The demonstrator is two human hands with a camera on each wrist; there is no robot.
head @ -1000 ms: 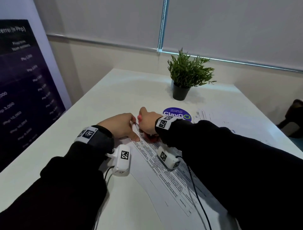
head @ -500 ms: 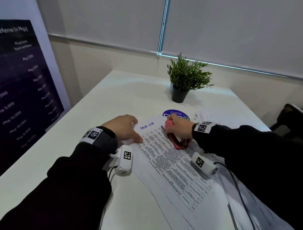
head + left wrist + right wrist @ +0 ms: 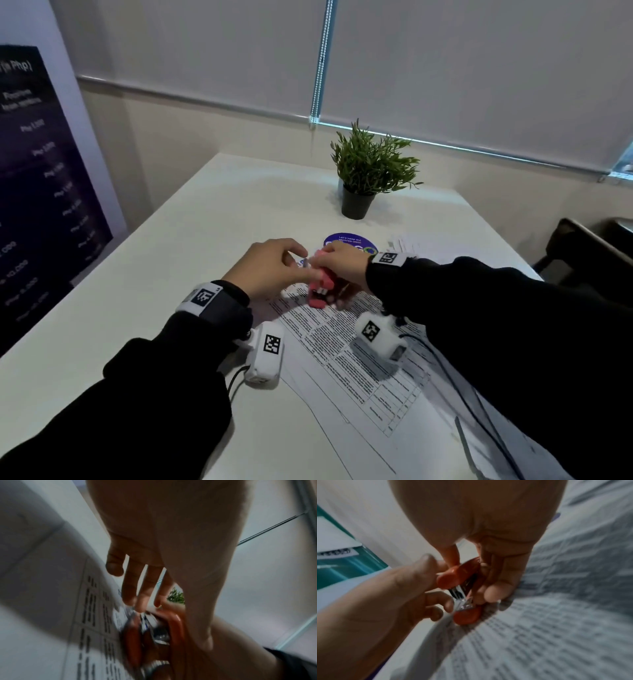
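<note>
A small red stapler [image 3: 322, 291] is held just above the top corner of a printed sheet [image 3: 342, 359] on the white table [image 3: 205, 240]. My right hand [image 3: 342, 267] grips it from the right, with the fingers wrapped round its body [image 3: 458, 573]. My left hand [image 3: 270, 267] reaches in from the left. In the right wrist view its thumb and fingers [image 3: 426, 582] pinch the stapler's raised red top, and the metal magazine shows beneath. In the left wrist view the fingertips [image 3: 140, 605] meet the blurred stapler [image 3: 175, 626].
A potted green plant [image 3: 371, 171] stands at the back of the table. A round purple sticker [image 3: 349, 241] lies behind my hands, with more papers [image 3: 411, 245] to its right. A dark banner [image 3: 34, 205] stands on the left and a dark chair [image 3: 589, 253] on the right.
My right hand carried the stapler off the paper's corner to the right, then back left and up. My left hand lifted off the paper and took hold of the stapler's top.
</note>
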